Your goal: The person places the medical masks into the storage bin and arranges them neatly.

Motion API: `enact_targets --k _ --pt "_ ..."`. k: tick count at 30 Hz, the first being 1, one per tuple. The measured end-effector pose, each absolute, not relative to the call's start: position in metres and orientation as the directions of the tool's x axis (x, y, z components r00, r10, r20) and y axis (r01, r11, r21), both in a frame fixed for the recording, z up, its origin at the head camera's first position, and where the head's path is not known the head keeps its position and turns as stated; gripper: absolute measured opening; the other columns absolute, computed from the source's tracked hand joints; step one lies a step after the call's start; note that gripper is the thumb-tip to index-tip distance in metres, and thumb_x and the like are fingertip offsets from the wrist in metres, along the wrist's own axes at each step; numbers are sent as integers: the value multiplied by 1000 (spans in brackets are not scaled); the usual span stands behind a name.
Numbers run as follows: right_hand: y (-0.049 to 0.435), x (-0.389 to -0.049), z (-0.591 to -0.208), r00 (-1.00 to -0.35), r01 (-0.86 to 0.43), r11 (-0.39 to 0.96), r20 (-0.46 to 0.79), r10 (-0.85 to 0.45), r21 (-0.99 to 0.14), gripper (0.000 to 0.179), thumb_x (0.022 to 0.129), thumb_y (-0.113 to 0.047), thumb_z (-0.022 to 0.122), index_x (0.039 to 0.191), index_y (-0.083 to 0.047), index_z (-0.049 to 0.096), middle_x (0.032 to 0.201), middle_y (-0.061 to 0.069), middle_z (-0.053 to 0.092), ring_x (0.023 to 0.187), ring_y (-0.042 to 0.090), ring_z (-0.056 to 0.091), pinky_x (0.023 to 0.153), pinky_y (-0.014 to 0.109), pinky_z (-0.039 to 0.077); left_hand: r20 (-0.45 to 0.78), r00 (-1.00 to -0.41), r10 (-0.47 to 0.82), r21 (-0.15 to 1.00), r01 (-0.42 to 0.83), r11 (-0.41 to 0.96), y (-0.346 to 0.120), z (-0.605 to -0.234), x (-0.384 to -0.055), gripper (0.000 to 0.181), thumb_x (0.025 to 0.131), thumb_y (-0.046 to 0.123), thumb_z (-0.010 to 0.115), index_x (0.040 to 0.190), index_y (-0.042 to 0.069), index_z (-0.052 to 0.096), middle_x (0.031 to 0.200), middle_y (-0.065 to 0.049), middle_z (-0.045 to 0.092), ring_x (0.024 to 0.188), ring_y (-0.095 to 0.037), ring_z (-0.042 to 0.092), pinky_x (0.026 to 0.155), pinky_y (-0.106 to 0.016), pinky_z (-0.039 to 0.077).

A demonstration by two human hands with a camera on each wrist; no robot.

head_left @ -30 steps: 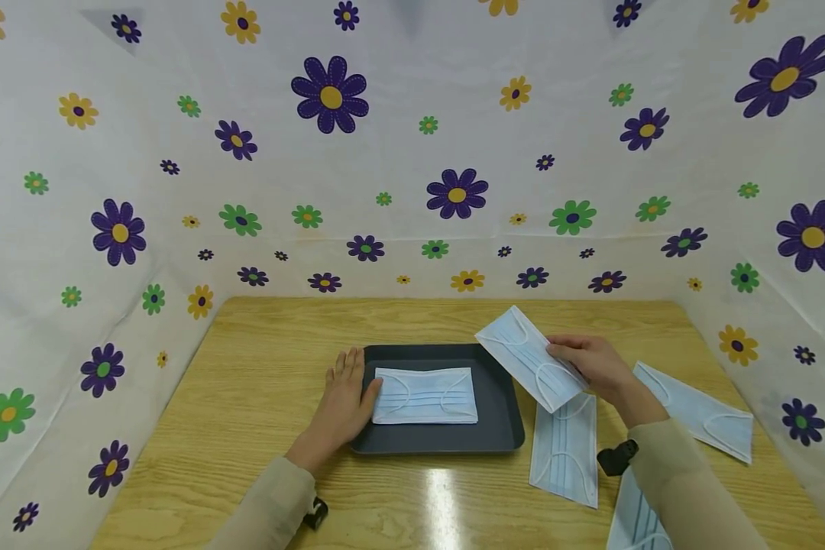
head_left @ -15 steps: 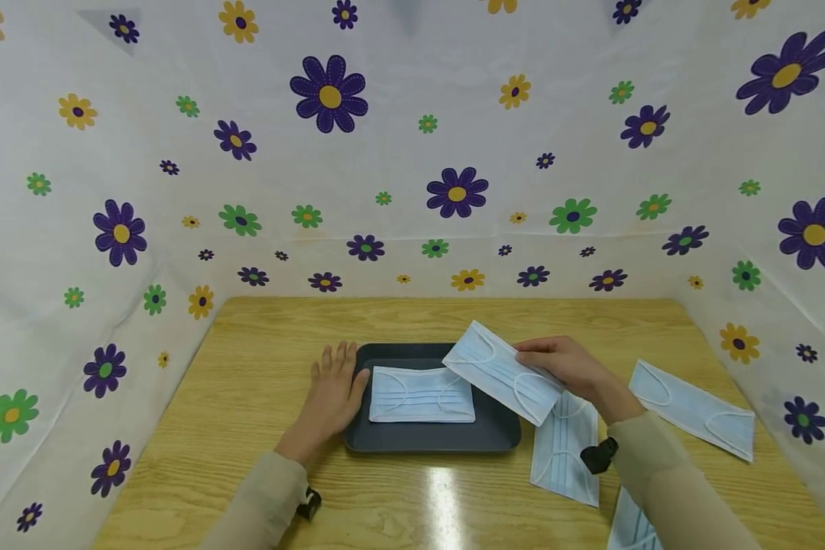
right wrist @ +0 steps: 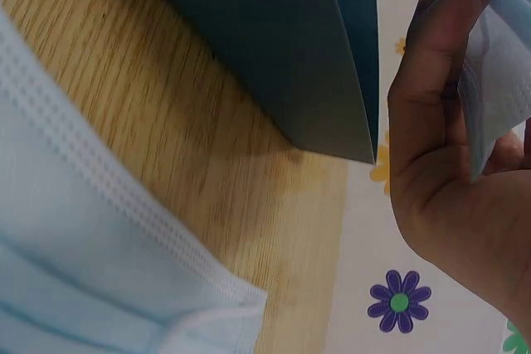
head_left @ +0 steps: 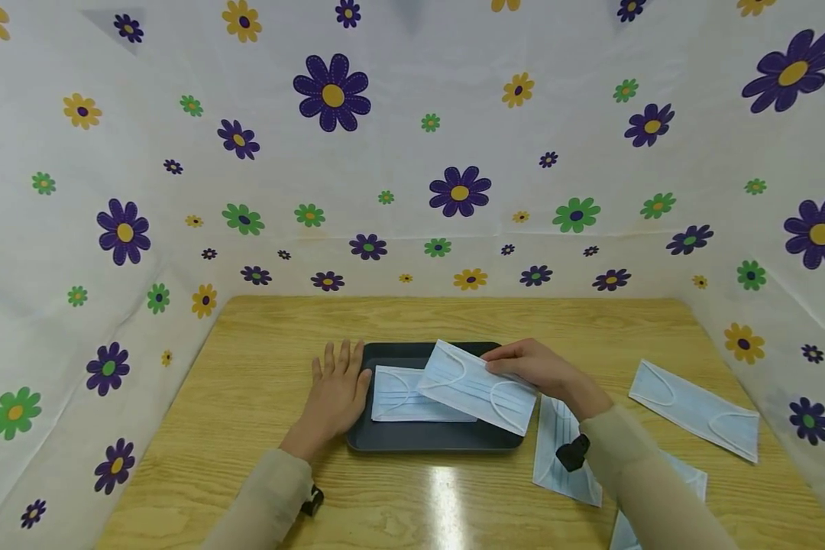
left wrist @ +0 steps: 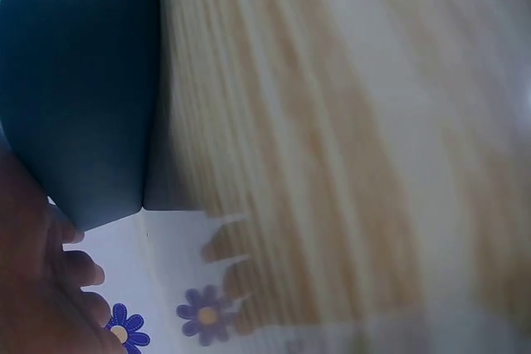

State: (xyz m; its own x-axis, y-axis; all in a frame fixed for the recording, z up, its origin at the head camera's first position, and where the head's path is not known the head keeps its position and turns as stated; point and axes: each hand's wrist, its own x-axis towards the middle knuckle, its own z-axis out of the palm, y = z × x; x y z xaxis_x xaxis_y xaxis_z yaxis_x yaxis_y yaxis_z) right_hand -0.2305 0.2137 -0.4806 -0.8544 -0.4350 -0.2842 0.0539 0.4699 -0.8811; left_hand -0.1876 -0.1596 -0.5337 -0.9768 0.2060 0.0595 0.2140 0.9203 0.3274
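Note:
In the head view a light-blue pleated face mask with white ear loops hangs tilted over the right half of a dark grey tray. My right hand pinches it by its upper right edge, thumb and fingers on either side, as the right wrist view also shows at the hand. Below it, flat in the tray, lies another face mask, its right part covered. My left hand lies with fingers straight and spread at the tray's left edge, its thumb by the rim.
Right of the tray lies a mask set lengthwise, partly under my right wrist. Farther right is a slanted mask, and another mask is partly hidden by my sleeve. A flowered cloth encloses the wooden table.
My right hand has carried the held mask leftward and slightly down, from beside the tray to over it, turning it flatter. My left hand has shifted slightly left off the mask in the tray.

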Motion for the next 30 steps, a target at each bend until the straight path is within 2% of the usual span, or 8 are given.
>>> enact_targets --k 5,16,20,30 --pt "202 -232 -483 -842 78 472 -311 -441 -878 36 103 -20 68 132 0 73 139 19 68 122 27 60 110 45 48 66 -976 208 325 218 920 -159 -533 -188 62 116 39 32 168 7 24 172 -28 21 161 -54 8 124 -76 10" --pt "188 -235 -484 -803 29 485 -309 -509 -874 34 105 -18 66 132 0 73 141 19 68 133 33 59 116 54 44 58 -979 196 324 204 924 -160 -533 -188 65 115 44 33 168 8 24 173 -27 19 161 -53 9 125 -74 10" --pt "180 -238 -484 -793 -16 499 -293 -533 -866 33 104 -19 66 130 -1 74 139 18 69 129 30 61 113 51 46 59 -979 193 325 202 924 -161 -535 -187 66 115 44 33 168 7 23 172 -28 20 161 -53 9 125 -75 9" --pt "160 -249 -491 -780 -82 527 -275 -562 -846 33 103 -22 67 128 -2 76 134 16 72 118 21 63 99 34 49 50 -981 187 343 192 920 -159 -535 -187 64 115 42 33 169 9 23 172 -28 20 161 -52 9 126 -74 8"
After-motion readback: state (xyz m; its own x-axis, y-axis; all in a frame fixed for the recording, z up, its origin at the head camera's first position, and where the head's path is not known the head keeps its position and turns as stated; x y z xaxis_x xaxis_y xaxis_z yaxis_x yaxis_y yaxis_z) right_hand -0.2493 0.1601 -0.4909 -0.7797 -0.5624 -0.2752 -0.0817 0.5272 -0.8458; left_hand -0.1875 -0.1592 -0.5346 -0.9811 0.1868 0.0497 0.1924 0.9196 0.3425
